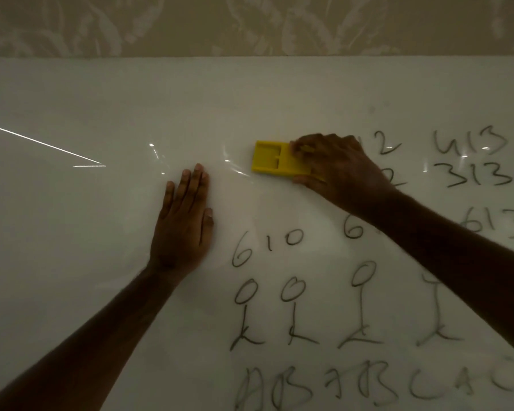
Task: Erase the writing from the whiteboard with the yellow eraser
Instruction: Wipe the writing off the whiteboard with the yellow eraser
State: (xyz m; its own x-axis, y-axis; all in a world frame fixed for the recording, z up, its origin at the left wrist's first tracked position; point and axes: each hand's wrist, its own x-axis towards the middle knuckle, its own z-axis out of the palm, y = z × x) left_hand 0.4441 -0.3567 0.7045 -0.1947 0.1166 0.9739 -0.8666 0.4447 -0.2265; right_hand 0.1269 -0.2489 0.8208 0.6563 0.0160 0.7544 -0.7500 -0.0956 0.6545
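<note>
At the left the whiteboard (72,232) is bare of marks, with only bright glare streaks on its glossy face, and the left hand (181,226) lies flat on it, fingers straight and together, palm down, bracing; if that hand lifts or slides, the board could shift under the strokes, and a moist palm might leave prints on the wiped part. Just right of it, at the middle, the yellow eraser (276,160) lies flat against the board, its right end gripped by the right hand (336,167), fingers curled over the top edge and thumb under the near edge. The grip covers only 1 end, so I judge the eraser could tilt and skip, leaving streaks. Further right and nearer, the writing (279,292) remains: digits such as 610, 313 and 613, 4 stick figures and a row of letters; the right forearm lies over some of it and may smear ink. No container is in view, so nothing is held in any
</note>
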